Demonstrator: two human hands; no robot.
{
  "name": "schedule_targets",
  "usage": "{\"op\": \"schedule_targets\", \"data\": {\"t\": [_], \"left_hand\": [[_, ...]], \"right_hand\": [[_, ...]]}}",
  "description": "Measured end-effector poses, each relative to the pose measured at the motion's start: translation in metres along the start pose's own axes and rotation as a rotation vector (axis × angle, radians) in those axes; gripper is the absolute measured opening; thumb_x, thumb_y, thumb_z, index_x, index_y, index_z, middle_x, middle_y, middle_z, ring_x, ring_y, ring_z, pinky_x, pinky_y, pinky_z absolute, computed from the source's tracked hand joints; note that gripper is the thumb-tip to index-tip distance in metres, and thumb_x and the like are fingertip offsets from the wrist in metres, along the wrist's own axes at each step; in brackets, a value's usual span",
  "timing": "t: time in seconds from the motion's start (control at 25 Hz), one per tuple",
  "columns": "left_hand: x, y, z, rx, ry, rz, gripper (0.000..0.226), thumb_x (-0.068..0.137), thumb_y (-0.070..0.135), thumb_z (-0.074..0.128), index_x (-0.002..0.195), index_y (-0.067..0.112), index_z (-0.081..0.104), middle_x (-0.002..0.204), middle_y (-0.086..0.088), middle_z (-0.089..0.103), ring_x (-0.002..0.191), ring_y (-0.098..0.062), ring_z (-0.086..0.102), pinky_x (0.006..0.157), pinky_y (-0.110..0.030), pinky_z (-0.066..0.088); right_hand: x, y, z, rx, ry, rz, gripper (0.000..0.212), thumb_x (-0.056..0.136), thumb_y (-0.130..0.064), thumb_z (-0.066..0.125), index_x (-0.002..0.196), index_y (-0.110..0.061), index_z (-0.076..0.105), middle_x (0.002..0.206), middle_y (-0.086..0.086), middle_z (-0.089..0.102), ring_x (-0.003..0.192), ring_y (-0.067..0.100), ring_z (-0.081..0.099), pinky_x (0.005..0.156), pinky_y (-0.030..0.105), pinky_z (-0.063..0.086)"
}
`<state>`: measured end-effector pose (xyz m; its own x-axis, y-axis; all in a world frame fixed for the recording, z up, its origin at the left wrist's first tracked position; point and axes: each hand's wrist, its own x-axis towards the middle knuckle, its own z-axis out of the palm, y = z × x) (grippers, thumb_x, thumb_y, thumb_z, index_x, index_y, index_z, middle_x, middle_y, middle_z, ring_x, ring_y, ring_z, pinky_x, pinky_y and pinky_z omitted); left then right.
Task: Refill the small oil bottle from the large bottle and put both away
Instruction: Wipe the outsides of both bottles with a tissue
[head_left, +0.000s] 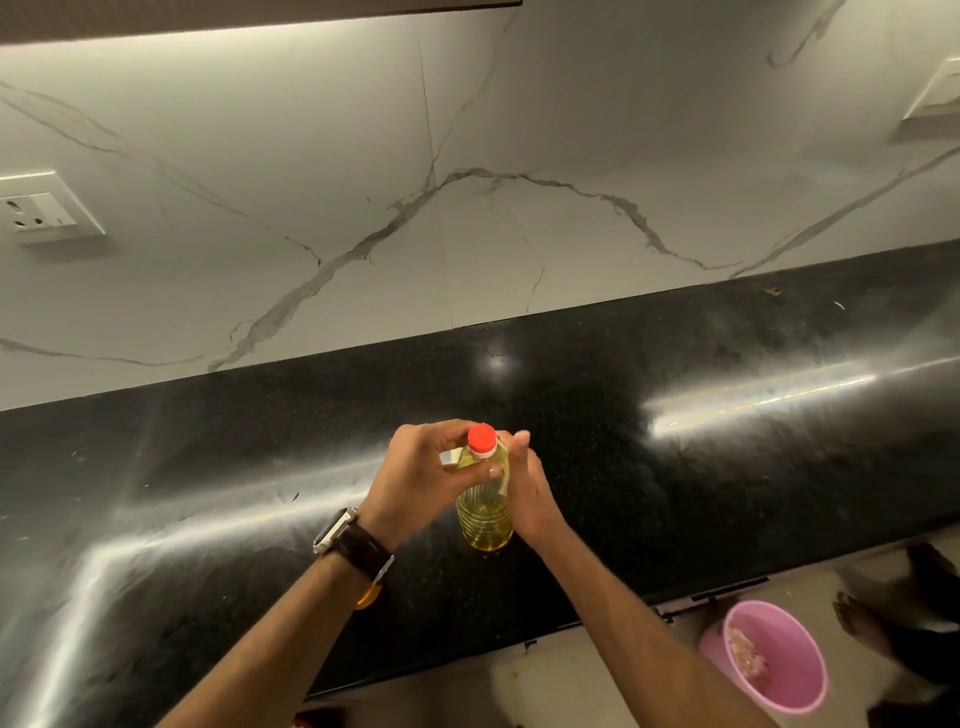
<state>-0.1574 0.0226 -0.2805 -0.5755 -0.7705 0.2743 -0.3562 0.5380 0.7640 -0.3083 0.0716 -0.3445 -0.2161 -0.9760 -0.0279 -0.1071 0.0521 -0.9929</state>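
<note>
While the oil bottle (484, 512) stands upright on the black counter (675, 467), long axis vertical and leaning slightly toward the camera, both hands bracket its upper part. Left hand (415, 475): fingers curled round the shoulder just below the red cap (481, 440), thumb across the front. Cap seated. Right hand (524, 488): flat against the bottle's right side, fingers fairly straight, tips level with the cap. Judgement: cap removal comes next; the left hand is nearer the cap. Whether this is the large or small bottle cannot be told. Pink bin (769, 654) on floor, far right.
</note>
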Motion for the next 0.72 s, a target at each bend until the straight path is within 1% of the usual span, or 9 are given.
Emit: {"op": "schedule_targets", "data": {"t": [0.04, 0.12, 0.24, 0.32, 0.4, 0.52, 0.6, 0.68, 0.72], "left_hand": [[-0.001, -0.001, 0.001, 0.002, 0.001, 0.003, 0.040, 0.080, 0.034, 0.085, 0.117, 0.023, 0.076, 0.111, 0.015, 0.076, 0.104, 0.002, 0.071, 0.090, -0.029, 0.062], [-0.003, -0.002, 0.003, 0.003, 0.002, -0.009, 0.043, 0.079, 0.040, 0.083, 0.118, 0.021, 0.076, 0.112, 0.012, 0.077, 0.106, -0.001, 0.072, 0.089, -0.032, 0.063], [-0.005, -0.004, 0.004, 0.001, 0.007, -0.031, 0.046, 0.080, 0.046, 0.079, 0.119, 0.021, 0.075, 0.113, 0.009, 0.077, 0.108, -0.005, 0.072, 0.090, -0.036, 0.063], [-0.007, -0.004, 0.005, 0.017, 0.016, -0.033, 0.047, 0.082, 0.049, 0.076, 0.120, 0.021, 0.075, 0.114, 0.010, 0.077, 0.108, -0.006, 0.071, 0.089, -0.036, 0.064], [-0.008, -0.005, 0.006, 0.026, 0.018, -0.035, 0.042, 0.084, 0.044, 0.078, 0.120, 0.022, 0.074, 0.113, 0.011, 0.076, 0.107, -0.005, 0.071, 0.088, -0.037, 0.064], [-0.008, -0.006, 0.006, 0.028, 0.025, -0.031, 0.037, 0.085, 0.035, 0.083, 0.119, 0.023, 0.074, 0.112, 0.013, 0.076, 0.106, -0.003, 0.071, 0.087, -0.037, 0.064], [-0.008, -0.005, 0.007, 0.040, 0.026, -0.021, 0.038, 0.084, 0.036, 0.084, 0.119, 0.023, 0.074, 0.111, 0.012, 0.076, 0.105, -0.004, 0.071, 0.087, -0.038, 0.063], [-0.008, -0.005, 0.007, 0.048, 0.027, -0.024, 0.039, 0.083, 0.036, 0.084, 0.119, 0.023, 0.074, 0.111, 0.012, 0.076, 0.104, -0.005, 0.072, 0.089, -0.038, 0.063], [-0.009, -0.005, 0.007, 0.042, 0.025, -0.030, 0.039, 0.083, 0.036, 0.084, 0.119, 0.024, 0.075, 0.111, 0.012, 0.076, 0.105, -0.005, 0.072, 0.090, -0.038, 0.063]], "right_hand": [[0.006, 0.004, -0.002, 0.039, -0.030, 0.089, 0.110, 0.084, -0.097, 0.014, 0.105, -0.005, 0.072, 0.099, 0.014, 0.076, 0.098, 0.029, 0.076, 0.090, 0.045, 0.061], [0.008, 0.017, -0.002, 0.124, -0.040, 0.264, 0.113, 0.086, -0.091, 0.010, 0.116, -0.003, 0.073, 0.107, 0.013, 0.079, 0.107, 0.024, 0.076, 0.097, 0.038, 0.060], [0.001, 0.051, 0.003, 0.143, -0.008, 0.425, 0.100, 0.090, -0.084, 0.014, 0.130, -0.013, 0.071, 0.117, 0.001, 0.078, 0.115, 0.012, 0.072, 0.105, 0.034, 0.053], [-0.009, 0.071, 0.006, 0.132, 0.046, 0.498, 0.086, 0.097, -0.082, 0.019, 0.133, -0.022, 0.068, 0.124, -0.002, 0.074, 0.126, 0.017, 0.067, 0.102, 0.027, 0.052], [-0.024, 0.072, 0.013, 0.150, 0.146, 0.519, 0.066, 0.106, -0.064, 0.025, 0.132, -0.018, 0.065, 0.120, -0.002, 0.071, 0.124, 0.021, 0.065, 0.090, 0.019, 0.050], [-0.049, 0.056, 0.033, 0.274, 0.339, 0.567, 0.038, 0.114, -0.044, 0.035, 0.139, -0.022, 0.055, 0.120, 0.003, 0.062, 0.113, 0.018, 0.057, 0.098, 0.031, 0.044], [-0.060, 0.049, 0.042, 0.419, 0.416, 0.592, 0.044, 0.115, -0.038, 0.038, 0.150, -0.015, 0.051, 0.135, 0.013, 0.061, 0.111, 0.019, 0.057, 0.095, 0.032, 0.047], [-0.069, 0.033, 0.047, 0.555, 0.411, 0.566, 0.046, 0.114, -0.038, 0.038, 0.151, -0.014, 0.051, 0.136, 0.013, 0.062, 0.107, 0.016, 0.060, 0.085, 0.025, 0.048], [-0.072, 0.024, 0.051, 0.587, 0.424, 0.525, 0.047, 0.114, -0.041, 0.039, 0.151, -0.016, 0.051, 0.135, 0.010, 0.063, 0.110, 0.015, 0.061, 0.088, 0.026, 0.049]]}}
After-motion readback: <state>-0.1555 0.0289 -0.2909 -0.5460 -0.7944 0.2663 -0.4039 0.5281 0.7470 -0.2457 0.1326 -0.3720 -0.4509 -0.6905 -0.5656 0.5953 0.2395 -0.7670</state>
